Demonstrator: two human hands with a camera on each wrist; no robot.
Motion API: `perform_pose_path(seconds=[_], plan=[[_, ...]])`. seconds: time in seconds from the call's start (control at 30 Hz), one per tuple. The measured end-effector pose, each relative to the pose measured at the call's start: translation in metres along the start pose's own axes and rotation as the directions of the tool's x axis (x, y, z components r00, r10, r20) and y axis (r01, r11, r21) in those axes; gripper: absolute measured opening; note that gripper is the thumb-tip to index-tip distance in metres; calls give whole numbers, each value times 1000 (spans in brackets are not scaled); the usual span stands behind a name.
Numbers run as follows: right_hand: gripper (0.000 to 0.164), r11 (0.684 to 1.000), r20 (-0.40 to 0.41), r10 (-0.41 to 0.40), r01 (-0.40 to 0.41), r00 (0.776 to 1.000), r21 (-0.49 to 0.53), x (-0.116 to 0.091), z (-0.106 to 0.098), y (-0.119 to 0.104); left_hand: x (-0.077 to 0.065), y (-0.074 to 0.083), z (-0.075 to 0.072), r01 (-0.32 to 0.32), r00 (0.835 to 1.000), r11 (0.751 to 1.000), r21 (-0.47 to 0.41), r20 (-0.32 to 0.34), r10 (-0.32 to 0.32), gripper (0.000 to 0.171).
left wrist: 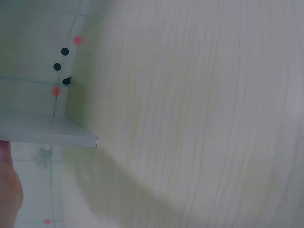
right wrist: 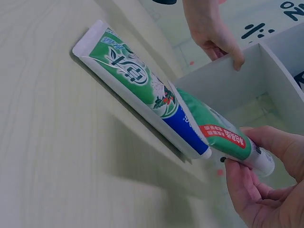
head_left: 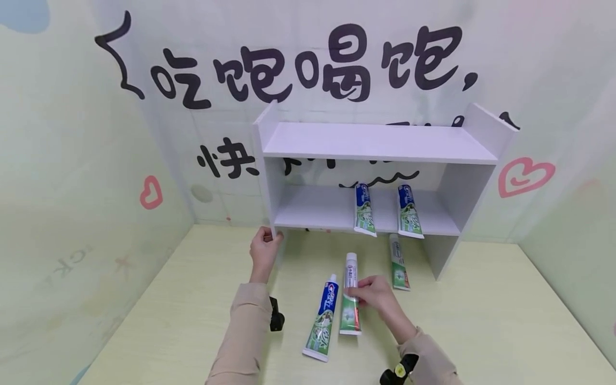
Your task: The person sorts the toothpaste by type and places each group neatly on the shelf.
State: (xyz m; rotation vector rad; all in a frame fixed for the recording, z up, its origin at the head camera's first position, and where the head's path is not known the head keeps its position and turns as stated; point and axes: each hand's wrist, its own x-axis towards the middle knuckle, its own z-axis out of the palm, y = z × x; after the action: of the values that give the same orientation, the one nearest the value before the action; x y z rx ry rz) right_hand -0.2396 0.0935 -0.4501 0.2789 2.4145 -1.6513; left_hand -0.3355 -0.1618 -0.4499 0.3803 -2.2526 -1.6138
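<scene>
My right hand [head_left: 380, 300] pinches a white-and-green toothpaste tube [head_left: 350, 316] between thumb and fingers, near its capped half. In the right wrist view that tube [right wrist: 223, 126] is lifted off the tabletop, cap end toward the hand. Just left of it lies a blue-and-green toothpaste tube [head_left: 321, 323], flat on the table. My left hand [head_left: 263, 254] grips the lower front edge of the white shelf's [head_left: 380, 143] left side panel, thumb on one face. Only a sliver of this hand [left wrist: 8, 194] shows in the left wrist view.
Two blue-and-green tubes [head_left: 364, 211] [head_left: 410, 213] lie on the middle board, tail ends jutting past its front edge. Below, another white-and-green tube [head_left: 399, 267] lies under the right side of the shelf. A printed wall [head_left: 212, 203] stands behind.
</scene>
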Motion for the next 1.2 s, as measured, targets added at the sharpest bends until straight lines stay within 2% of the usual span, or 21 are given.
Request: perform_pose_path(seconds=[0.23,0.47,0.9,1.2], plan=[[40,998,-41,-21,24,999,66,9,-3,-5,0,0,-1,1,1000,1000,8,-6,-1,20],[40,998,-83,-28,32,996,46,19,-4,-6,3,-2,-2,-9,1000,1000,13,-24,9,19],[42,998,-97,-11,18,995,67,42,-14,-5,0,-2,0,-6,1000,1000,-10,-10,6,19],[46,995,-70,-4,10,998,97,53,-17,-3,-1,0,-1,-6,1000,1000,-5,-14,5,17]])
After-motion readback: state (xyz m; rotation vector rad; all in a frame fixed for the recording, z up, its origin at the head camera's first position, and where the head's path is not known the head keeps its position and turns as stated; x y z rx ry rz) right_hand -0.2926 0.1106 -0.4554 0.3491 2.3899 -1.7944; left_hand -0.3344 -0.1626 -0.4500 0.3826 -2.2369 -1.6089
